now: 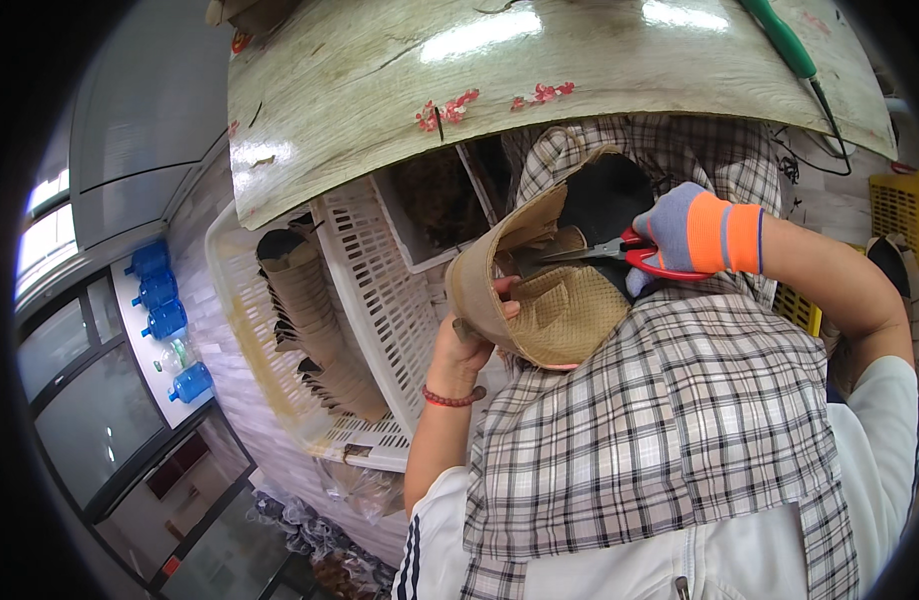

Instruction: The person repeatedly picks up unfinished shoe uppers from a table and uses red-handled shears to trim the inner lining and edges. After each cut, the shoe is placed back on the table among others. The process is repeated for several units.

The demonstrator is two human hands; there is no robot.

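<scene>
a tan woven shoe upper (540, 290), curved like a shell with a dark lining showing at its top, is held over the lap, just below the edge of a pale wood-grain table (380, 90). it is gripped by the bare left hand (470, 345), whose fingers are closed around its lower left rim, a thumb being laid on the inner mesh. a red bead bracelet (452, 400) is worn on that wrist. red-handled scissors (620, 252) are held by the right hand (690, 235), which is covered by a grey and orange glove; the fingers are wrapped through the handles and the blades are pointed left into the upper's opening, nearly closed. a checked apron (660, 420) is spread beneath the work.

to the left, a white perforated plastic crate (375, 290) is seen, and beside it another crate (242, 330) is filled with a stacked row of similar tan uppers (315, 320). small pink flower stickers (450, 108) are stuck near the table edge. a green-handled tool (780, 40) is lain on the table at upper right. yellow baskets (900, 205) are seen at far right. blue water bottles (165, 310) are lined on a white ledge at far left.
</scene>
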